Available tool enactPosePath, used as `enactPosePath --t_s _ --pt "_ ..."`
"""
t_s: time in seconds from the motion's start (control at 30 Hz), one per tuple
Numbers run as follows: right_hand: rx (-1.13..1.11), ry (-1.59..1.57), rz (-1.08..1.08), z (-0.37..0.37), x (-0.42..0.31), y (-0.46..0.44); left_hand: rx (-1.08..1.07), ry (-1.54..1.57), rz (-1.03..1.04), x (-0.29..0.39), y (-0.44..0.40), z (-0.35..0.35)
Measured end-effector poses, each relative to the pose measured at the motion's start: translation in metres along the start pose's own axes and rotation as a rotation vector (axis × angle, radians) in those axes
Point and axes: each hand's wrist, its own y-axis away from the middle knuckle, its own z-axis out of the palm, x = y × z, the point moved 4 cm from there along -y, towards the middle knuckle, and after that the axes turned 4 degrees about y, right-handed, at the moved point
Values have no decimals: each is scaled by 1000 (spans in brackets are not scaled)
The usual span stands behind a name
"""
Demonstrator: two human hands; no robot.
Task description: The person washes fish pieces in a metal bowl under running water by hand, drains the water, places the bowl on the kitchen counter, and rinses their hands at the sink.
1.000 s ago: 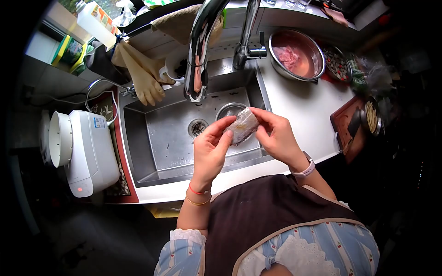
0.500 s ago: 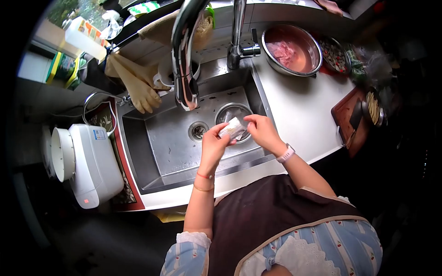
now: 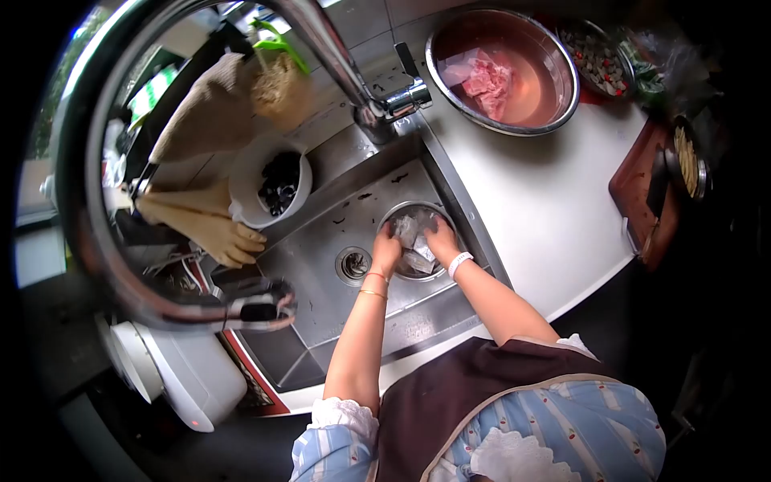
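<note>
In the sink, a round metal bowl [image 3: 399, 277] holds several clear and whitish plastic packets [image 3: 418, 261]. My left hand [image 3: 387, 252] is closed on the left side of this bowl, its fingertips reaching over the rim. At the opposite side my right hand [image 3: 441, 243] grips the bowl too, fingertips inside beside the packets. Parts of the fingers on both hands are hard to make out.
The steel sink [image 3: 313, 297] has a drain [image 3: 353, 265] left of the bowl. A curved faucet [image 3: 104, 265] looms close on the left. Rubber gloves [image 3: 201, 225] and a white tub [image 3: 249, 181] sit behind. A basin with meat [image 3: 554, 96] stands on the counter, near a brown cutting board [image 3: 634, 177].
Both hands have lowered into the bowl and parted to its sides. The whitish packet they held now lies among the others. The camera view has shifted, bringing the faucet closer.
</note>
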Motion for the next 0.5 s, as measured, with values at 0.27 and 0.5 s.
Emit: enactPosePath --t_s 0.27,0.5 --pt "-32 -144 79 26 -13 -19 -169 348 -358 12 -22 15" --pt "52 -132 -240 -23 -41 33 -175 237 16 37 27 -4"
